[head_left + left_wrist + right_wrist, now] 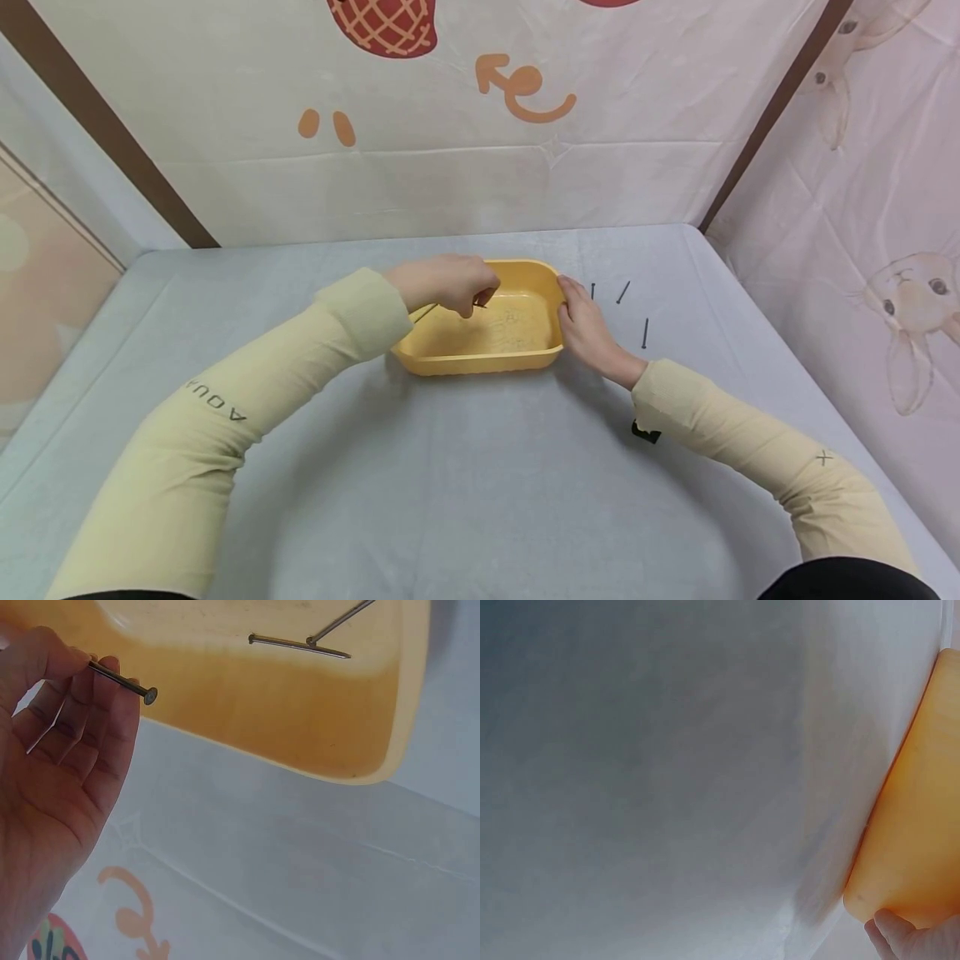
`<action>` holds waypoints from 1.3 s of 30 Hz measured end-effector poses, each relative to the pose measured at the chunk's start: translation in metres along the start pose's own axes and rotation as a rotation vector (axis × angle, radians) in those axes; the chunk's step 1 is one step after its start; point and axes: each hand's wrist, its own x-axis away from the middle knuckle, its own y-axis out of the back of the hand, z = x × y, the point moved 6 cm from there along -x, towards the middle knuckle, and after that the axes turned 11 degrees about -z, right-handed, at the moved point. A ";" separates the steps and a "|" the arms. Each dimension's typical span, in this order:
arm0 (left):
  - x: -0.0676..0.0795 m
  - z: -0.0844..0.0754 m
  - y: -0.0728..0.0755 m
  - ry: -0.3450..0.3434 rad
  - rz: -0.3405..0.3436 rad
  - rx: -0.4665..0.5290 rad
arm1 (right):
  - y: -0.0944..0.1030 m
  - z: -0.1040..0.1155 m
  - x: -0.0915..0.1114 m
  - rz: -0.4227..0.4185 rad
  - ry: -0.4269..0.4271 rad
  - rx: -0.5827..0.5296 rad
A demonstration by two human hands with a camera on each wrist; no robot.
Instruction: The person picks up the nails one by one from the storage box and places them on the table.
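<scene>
My left hand (450,282) is over the yellow plastic tray (472,364), pinching a dark metal nail (124,680) between thumb and fingertips. The nail's flat head points away from the fingers in the left wrist view. Inside the tray, two more nails (296,646) lie with one's head against the other's shaft. My right hand (592,333) rests against the tray's right side, its fingers laid along the outer wall. In the right wrist view, only the fingertips (889,930) show at the tray's corner.
Three loose nails (645,333) lie on the pale blue tablecloth (465,483), to the right of the tray. A printed curtain (450,192) hangs behind the table's far edge, and another curtain (862,217) lines the right side. A small black object (645,432) shows beneath the right cuff.
</scene>
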 end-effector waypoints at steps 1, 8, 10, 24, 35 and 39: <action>0.001 0.000 0.001 -0.001 -0.005 0.008 | 0.000 0.000 0.000 -0.001 0.000 0.001; 0.009 0.003 0.007 0.019 -0.037 0.037 | 0.001 0.002 0.001 -0.003 0.004 -0.003; 0.011 0.004 0.008 0.022 -0.042 0.050 | 0.000 0.001 0.000 -0.002 0.001 -0.003; 0.023 0.007 0.018 0.025 -0.098 0.117 | 0.001 0.001 0.001 0.009 -0.005 -0.003; 0.033 0.009 0.025 0.018 -0.162 0.193 | 0.000 0.001 0.001 0.006 -0.008 0.001; 0.038 0.009 0.029 0.027 -0.187 0.206 | 0.000 0.001 0.000 0.009 -0.014 0.001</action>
